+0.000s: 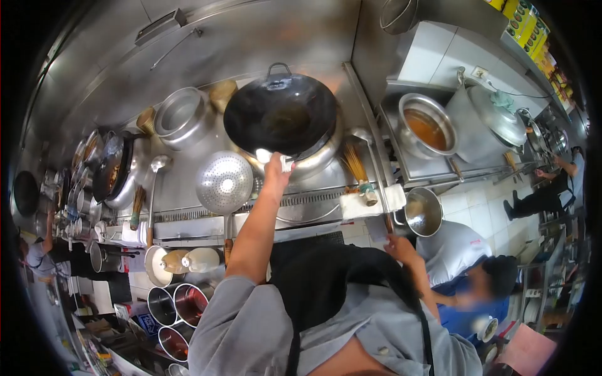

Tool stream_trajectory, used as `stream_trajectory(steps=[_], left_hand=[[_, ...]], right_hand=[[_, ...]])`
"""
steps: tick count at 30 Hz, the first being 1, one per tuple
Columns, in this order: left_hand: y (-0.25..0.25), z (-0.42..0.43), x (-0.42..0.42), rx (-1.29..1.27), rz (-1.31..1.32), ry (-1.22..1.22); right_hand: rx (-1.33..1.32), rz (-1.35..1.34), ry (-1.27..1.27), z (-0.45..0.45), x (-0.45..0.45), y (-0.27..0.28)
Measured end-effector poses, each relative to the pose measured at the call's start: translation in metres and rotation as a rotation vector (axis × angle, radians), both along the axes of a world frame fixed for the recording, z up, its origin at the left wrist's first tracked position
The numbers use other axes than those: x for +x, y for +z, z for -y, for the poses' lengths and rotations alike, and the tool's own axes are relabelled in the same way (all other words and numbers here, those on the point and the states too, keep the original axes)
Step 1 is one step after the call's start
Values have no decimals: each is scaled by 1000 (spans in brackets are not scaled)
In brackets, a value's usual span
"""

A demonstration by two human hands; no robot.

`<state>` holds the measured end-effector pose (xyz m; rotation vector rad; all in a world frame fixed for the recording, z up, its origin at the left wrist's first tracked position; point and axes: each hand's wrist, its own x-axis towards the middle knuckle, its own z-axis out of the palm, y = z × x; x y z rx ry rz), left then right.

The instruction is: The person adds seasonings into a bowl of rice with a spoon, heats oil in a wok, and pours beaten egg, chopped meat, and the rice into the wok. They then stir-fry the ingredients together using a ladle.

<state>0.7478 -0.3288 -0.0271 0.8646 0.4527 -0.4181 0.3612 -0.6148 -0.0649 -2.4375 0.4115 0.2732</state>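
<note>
My left hand point(276, 172) is closed over a folded white cloth point(263, 155) at the near rim of a large black wok point(248, 116). The wok sits on a round metal burner ring, with a little dark liquid at its bottom. My right hand point(401, 249), lower right, has its fingers closed at the wooden handle end of a long ladle point(374, 156), whose bowl rests on the stove. Between the hands lie a bamboo brush point(356, 168) and a folded white towel point(359, 205). A perforated strainer point(224, 182) lies left of my left forearm.
A metal pot point(182, 113) stands back left. At right are a pot of brown broth point(426, 128) and a big lidded stockpot point(476, 135). A person point(458, 257) is low beside my right arm. Bottles and sauce pots point(190, 304) stand lower left.
</note>
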Motion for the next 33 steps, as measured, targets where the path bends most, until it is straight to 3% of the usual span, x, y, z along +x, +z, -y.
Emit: stream_trajectory(steps=[1,4,6,8,9,12,15,18,22,23,26,30,31,33], left_hand=[[-5,-1,3,3,23,-16],[-4,-5,-1,-38,-48,7],[-12,-14,-5,-49,-29,-54],[-4,-30,-27,-65,22,-115],[24,-34,-48,-20,-13,-110],[6,-61,-78,-85,-13,-218],[14,-72,-107,35,-44,-249],[-7,-85,-114,15,17,-207],[6,-108,-115,2,28,-232],[17,-109,-117,-5,32,-226],[12,-120,-111,-94,-44,-188],[23,-118,-107,-84,-80,-121],[19,-119,-102,-104,-67,-129],[9,-118,-92,-143,-45,-151]], right_hand=[[23,117,0,2,3,-2],[-197,66,-5,8,19,0],[-180,85,-90,11,30,8],[-187,177,-173,7,44,23],[-145,197,-196,11,49,19],[-267,318,-251,31,62,-32],[-139,112,-347,47,76,-83],[-71,95,-337,46,84,-101],[153,-85,-535,33,104,-53],[47,134,-473,30,104,-45],[378,144,-572,22,114,1],[282,383,-522,21,113,-6],[211,356,-548,1,111,27],[324,291,-617,-20,103,43]])
